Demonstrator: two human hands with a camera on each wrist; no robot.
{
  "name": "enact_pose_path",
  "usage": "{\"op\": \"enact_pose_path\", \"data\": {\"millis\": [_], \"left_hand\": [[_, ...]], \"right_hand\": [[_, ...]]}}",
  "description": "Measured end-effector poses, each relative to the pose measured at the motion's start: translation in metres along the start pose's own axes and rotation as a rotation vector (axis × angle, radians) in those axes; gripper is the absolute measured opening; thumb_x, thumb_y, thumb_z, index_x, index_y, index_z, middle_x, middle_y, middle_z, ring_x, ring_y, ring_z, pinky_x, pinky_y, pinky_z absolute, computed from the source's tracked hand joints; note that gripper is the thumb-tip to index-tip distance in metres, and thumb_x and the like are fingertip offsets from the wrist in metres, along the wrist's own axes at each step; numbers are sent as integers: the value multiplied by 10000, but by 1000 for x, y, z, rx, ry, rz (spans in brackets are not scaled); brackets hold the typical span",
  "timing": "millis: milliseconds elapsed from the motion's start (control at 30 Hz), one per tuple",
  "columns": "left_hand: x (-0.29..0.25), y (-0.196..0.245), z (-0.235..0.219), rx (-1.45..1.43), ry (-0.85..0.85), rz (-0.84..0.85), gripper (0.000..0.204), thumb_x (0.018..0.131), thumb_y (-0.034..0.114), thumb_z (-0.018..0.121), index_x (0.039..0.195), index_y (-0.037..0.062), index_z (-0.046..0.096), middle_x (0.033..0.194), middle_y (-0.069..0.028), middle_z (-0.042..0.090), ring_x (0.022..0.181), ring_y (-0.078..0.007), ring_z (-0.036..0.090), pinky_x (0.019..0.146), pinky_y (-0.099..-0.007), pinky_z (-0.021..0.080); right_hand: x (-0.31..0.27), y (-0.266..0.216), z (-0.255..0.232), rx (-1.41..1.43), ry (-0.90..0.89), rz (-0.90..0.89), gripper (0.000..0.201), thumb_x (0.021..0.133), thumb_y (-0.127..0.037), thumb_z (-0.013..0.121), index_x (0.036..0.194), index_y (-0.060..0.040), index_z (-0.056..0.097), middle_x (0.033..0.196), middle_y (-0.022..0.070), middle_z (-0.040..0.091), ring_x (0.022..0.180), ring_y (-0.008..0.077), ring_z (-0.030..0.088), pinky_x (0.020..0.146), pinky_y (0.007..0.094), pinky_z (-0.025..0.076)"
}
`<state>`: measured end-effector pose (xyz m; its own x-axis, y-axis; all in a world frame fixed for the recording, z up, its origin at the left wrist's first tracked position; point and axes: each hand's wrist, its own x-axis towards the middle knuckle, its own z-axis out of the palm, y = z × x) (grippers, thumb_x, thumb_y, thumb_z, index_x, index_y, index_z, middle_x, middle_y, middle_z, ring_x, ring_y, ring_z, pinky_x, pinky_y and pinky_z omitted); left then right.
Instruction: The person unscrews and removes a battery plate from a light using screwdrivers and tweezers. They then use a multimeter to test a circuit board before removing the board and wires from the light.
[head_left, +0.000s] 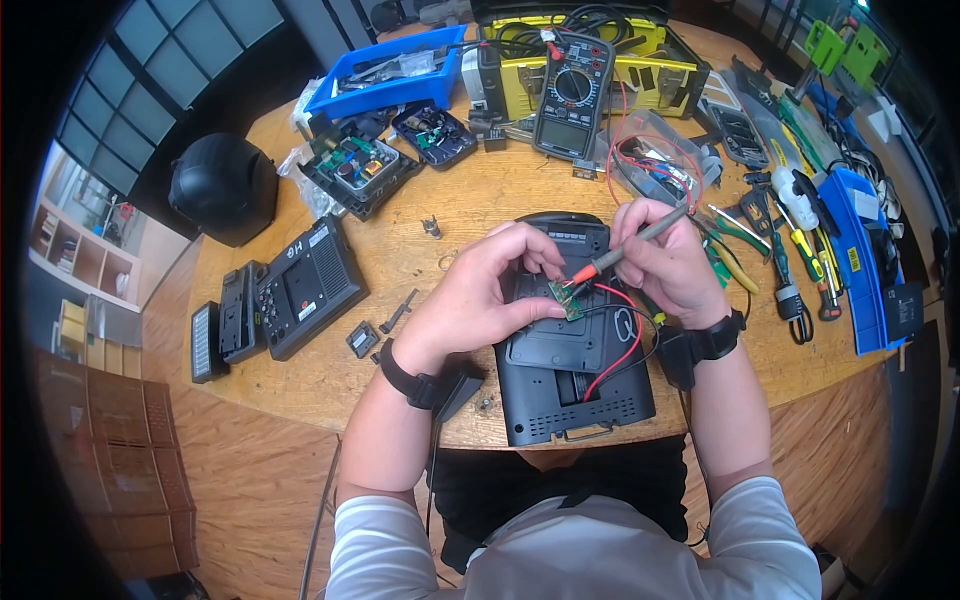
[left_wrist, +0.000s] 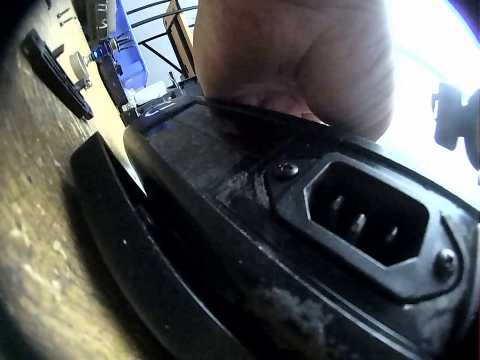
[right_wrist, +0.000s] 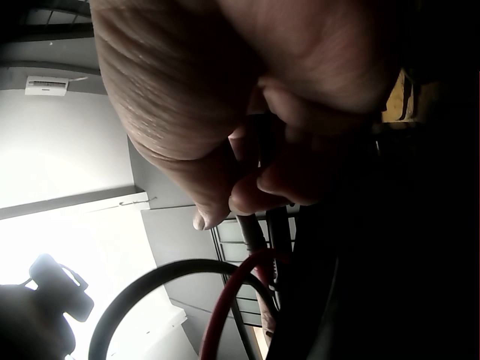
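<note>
My left hand (head_left: 505, 285) pinches a small green circuit board (head_left: 567, 303) between thumb and fingertips. Its palm also shows beyond a three-pin power inlet (left_wrist: 367, 217) in the left wrist view. Gripped like a pen in my right hand (head_left: 665, 260) is a grey multimeter test probe (head_left: 650, 230), its orange-red front end reaching the board. Two slim shafts show below the fingers in the right wrist view. A red wire (head_left: 632, 345) and a black wire run from the board area to the black device housing (head_left: 575, 415) lying under both hands.
A multimeter (head_left: 570, 100) leans against a yellow-and-black toolbox (head_left: 650, 85), its red lead (head_left: 612, 150) looping rightward. Opened black devices (head_left: 320, 285) lie at left, below circuit-filled housings (head_left: 355, 165). A blue bin (head_left: 385, 75) stands behind. Screwdrivers (head_left: 805, 250) and a blue tray (head_left: 855, 260) are at right.
</note>
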<state>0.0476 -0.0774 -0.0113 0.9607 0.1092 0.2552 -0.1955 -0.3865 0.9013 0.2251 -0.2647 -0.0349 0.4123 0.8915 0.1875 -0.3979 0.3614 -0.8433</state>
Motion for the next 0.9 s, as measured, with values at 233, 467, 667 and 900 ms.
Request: {"op": "enact_pose_path", "data": {"millis": [233, 467, 667, 900], "left_hand": [[0, -1, -1, 20, -3, 3, 452, 737, 127, 926, 1089, 74, 648, 1024, -8, 683, 980, -122, 585, 924, -292, 462], [1, -2, 0, 22, 0, 13, 438, 735, 127, 925, 1076, 71, 654, 1025, -11, 677, 979, -125, 582, 925, -294, 462], [1, 0, -1, 54, -2, 29, 424, 735, 121, 921, 1067, 72, 662, 1019, -8, 678, 976, -130, 582, 922, -296, 462], [1, 1, 0, 52, 1, 26, 430, 730, 123, 927, 1069, 72, 667, 1020, -8, 677, 977, -130, 582, 919, -296, 462]], "right_hand": [[0, -2, 4, -65, 28, 24, 141, 950, -41, 738, 959, -38, 598, 743, -4, 586, 586, 61, 521, 513, 215, 385], [0, -2, 6, -92, 66, 39, 176, 947, -47, 746, 930, -62, 571, 745, -12, 595, 575, 50, 517, 506, 204, 379], [1, -1, 6, -111, 63, 22, 193, 940, -56, 760, 921, -68, 568, 745, -11, 599, 569, 48, 513, 497, 206, 374], [1, -1, 5, -96, 71, 40, 186, 942, -49, 752, 941, -66, 566, 732, -12, 589, 558, 54, 507, 490, 208, 369]]}}
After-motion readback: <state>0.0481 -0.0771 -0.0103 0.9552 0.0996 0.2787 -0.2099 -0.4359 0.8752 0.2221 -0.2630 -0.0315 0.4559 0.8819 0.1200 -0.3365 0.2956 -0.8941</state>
